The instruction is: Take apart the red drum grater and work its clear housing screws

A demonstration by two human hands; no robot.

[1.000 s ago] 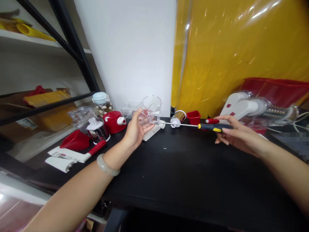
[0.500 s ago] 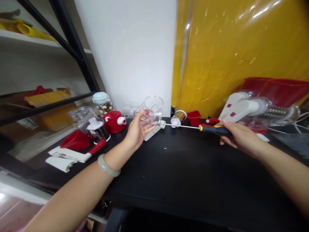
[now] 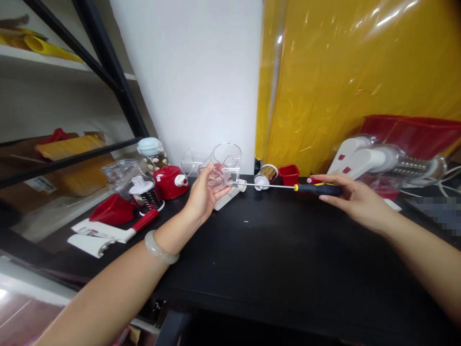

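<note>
My left hand [image 3: 205, 194] is closed around a clear plastic grater housing [image 3: 227, 156], raised above the black table. A screwdriver [image 3: 306, 188] with a dark blue and yellow handle lies level in the air, its long shaft reaching left to the housing's lower right part. Its handle end is between the thumb and fingers of my right hand [image 3: 347, 197]. The exact spot where the tip meets the plastic is too small to make out. Just behind the housing, a white plastic part [image 3: 226, 198] rests on the table.
At the left lie a red base [image 3: 171, 182], a black-and-white grating drum [image 3: 146, 194], a red hopper [image 3: 112, 209] and a white part with a red handle [image 3: 144, 221]. A metal drum [image 3: 266, 175] and red cup [image 3: 289, 175] stand behind; assembled graters [image 3: 374, 158] are at right.
My right hand has changed its hold on the screwdriver handle, with fingers now above and thumb below. The left hand and housing have shifted very slightly left.
</note>
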